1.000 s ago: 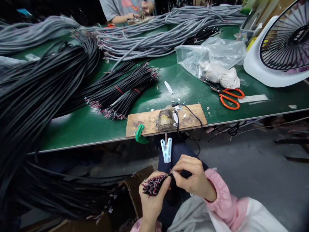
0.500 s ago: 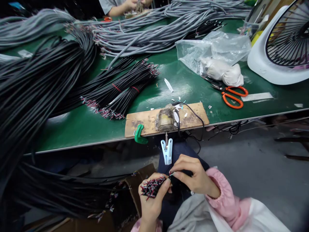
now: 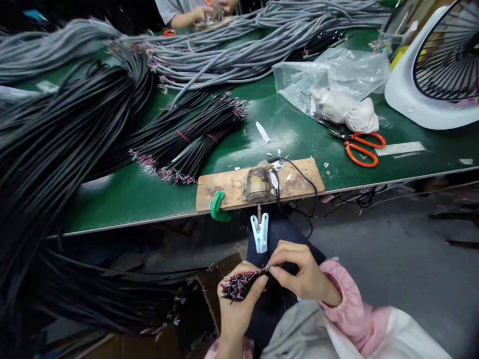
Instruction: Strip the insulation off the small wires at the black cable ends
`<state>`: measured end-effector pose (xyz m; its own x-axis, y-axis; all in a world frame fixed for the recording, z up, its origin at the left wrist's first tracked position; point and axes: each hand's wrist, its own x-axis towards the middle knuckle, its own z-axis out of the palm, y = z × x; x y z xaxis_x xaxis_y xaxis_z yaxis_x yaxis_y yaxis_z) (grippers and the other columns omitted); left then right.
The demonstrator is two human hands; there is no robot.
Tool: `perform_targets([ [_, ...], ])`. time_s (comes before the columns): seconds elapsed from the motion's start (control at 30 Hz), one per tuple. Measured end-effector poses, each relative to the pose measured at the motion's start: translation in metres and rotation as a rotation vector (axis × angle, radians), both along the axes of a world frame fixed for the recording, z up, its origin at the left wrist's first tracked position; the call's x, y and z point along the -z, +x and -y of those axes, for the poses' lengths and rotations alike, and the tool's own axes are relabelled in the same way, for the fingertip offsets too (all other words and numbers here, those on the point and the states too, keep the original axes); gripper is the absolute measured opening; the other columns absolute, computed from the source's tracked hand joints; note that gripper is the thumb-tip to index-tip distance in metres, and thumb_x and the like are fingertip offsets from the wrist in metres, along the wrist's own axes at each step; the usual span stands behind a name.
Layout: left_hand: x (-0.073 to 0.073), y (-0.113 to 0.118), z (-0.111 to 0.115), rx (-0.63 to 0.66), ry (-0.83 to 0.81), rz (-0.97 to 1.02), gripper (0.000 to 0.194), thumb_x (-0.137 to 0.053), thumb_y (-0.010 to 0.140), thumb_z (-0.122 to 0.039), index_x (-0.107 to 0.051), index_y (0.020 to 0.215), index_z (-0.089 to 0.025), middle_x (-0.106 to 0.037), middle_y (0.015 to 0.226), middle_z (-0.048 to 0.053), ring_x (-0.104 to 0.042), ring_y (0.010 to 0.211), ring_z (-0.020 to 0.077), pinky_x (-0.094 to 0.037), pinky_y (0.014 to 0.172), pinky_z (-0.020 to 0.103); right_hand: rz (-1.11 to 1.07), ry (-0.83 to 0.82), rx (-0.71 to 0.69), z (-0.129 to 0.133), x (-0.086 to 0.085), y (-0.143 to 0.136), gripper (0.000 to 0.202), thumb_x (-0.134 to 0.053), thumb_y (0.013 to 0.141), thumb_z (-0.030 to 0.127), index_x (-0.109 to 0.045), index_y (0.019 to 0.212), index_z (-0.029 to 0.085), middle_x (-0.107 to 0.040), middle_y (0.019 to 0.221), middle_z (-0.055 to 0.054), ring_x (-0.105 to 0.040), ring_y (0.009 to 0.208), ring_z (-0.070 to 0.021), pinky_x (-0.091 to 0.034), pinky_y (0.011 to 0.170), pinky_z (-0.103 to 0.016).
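Note:
My left hand is closed around a bundle of black cables, whose stripped ends show red, white and black wires. Between its thumb and fingers one cable end sticks out to the right. My right hand pinches the tip of that cable end with thumb and forefinger. Just beyond the hands, a light blue clothes peg hangs off a metal tip at the table edge. That tip comes from a gauze-wrapped lump on a wooden board.
A green clamp grips the board's left end. Black cable bundles and grey cables cover the table's left and back. Orange-handled scissors, a plastic bag and a white fan stand right. A co-worker's hands show at the back.
The view has shifted slightly. My hands stay together at the cable end, with small finger movements; the right fingertips now cover more of its tip.

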<state>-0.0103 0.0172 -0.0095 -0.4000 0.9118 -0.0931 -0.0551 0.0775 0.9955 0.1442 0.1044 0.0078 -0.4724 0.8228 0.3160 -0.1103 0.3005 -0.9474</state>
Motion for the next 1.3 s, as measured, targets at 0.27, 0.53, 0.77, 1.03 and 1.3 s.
perform_targets([
  [0.27,-0.007,0.003,0.002,0.055,0.073,0.005,0.009,-0.081,0.080,-0.016,-0.073,0.078,-0.021,-0.068,0.066,-0.005,-0.065,0.052,0.0098,-0.053,0.055,0.017,-0.042,0.023,0.008,0.003,0.001,0.000,0.010,-0.067,0.091,0.017,-0.076,0.088,0.014,-0.072,0.075,-0.007,-0.064,0.067,-0.0163,-0.052,0.062,-0.026],
  [0.53,-0.006,0.005,0.005,0.060,0.063,0.010,0.010,-0.081,0.080,-0.016,-0.073,0.076,-0.021,-0.071,0.066,-0.004,-0.066,0.051,0.0099,-0.054,0.054,0.017,-0.009,0.074,0.052,0.008,0.005,-0.005,0.010,-0.064,0.085,0.011,-0.072,0.080,0.014,-0.067,0.068,-0.005,-0.059,0.060,-0.0151,-0.048,0.058,-0.026],
  [0.77,-0.006,0.004,0.008,0.025,0.020,0.134,0.011,-0.083,0.079,-0.021,-0.073,0.076,-0.020,-0.069,0.067,-0.003,-0.063,0.049,0.0094,-0.050,0.051,0.018,-0.083,-0.016,0.003,0.008,0.007,0.000,0.010,-0.067,0.088,0.013,-0.075,0.092,0.014,-0.072,0.077,-0.007,-0.061,0.064,-0.0145,-0.051,0.059,-0.024],
  [1.03,-0.007,0.002,0.007,0.083,-0.021,0.131,0.015,-0.082,0.080,-0.025,-0.071,0.073,-0.018,-0.065,0.062,-0.003,-0.061,0.050,0.0113,-0.049,0.052,0.021,-0.176,0.040,-0.031,0.007,0.011,-0.002,0.010,-0.070,0.095,0.024,-0.076,0.096,0.016,-0.075,0.080,-0.008,-0.066,0.071,-0.0172,-0.054,0.068,-0.028],
  [1.3,-0.004,0.003,0.006,0.082,0.010,0.153,0.012,-0.083,0.079,-0.023,-0.072,0.076,-0.019,-0.067,0.065,-0.003,-0.063,0.049,0.0109,-0.050,0.050,0.020,-0.113,-0.030,0.004,0.010,0.013,-0.003,0.016,-0.068,0.096,0.026,-0.072,0.085,0.016,-0.069,0.075,-0.006,-0.061,0.067,-0.0149,-0.049,0.063,-0.025],
])
